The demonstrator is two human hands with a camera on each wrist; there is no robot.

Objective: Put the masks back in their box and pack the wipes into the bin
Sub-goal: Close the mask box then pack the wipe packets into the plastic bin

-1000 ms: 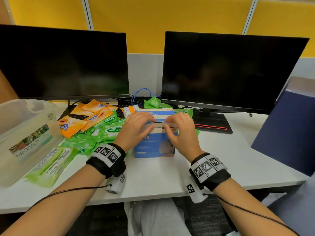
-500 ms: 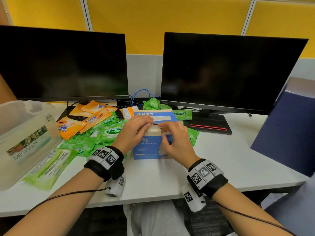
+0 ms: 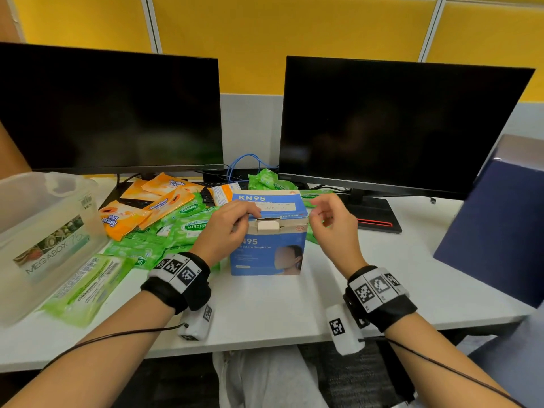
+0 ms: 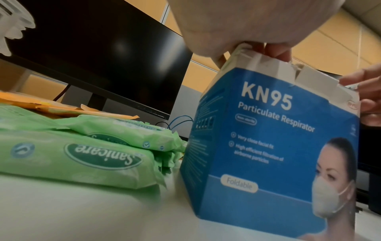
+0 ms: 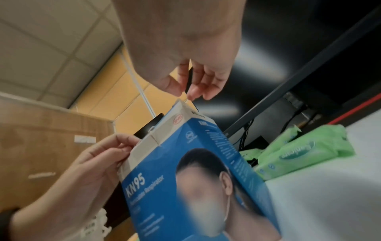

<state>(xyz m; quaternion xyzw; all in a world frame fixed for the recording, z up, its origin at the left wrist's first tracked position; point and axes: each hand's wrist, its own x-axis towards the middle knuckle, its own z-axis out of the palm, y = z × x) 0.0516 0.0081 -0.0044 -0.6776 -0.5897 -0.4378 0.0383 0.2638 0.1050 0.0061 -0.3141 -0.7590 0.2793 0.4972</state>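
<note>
Standing upright near the front middle of the white desk (image 3: 265, 304), the blue KN95 mask box (image 3: 266, 251) has its lid flap raised behind. The left hand (image 3: 223, 228) pinches the box's top left edge between thumb and fingers. The right hand (image 3: 332, 225) hovers just beside the top right corner, fingers loosely curled, holding nothing. Left of the box lie green wipe packs (image 3: 188, 228), with orange wipe packs (image 3: 153, 204) farther back. The clear bin (image 3: 44, 231) sits at the far left.
</note>
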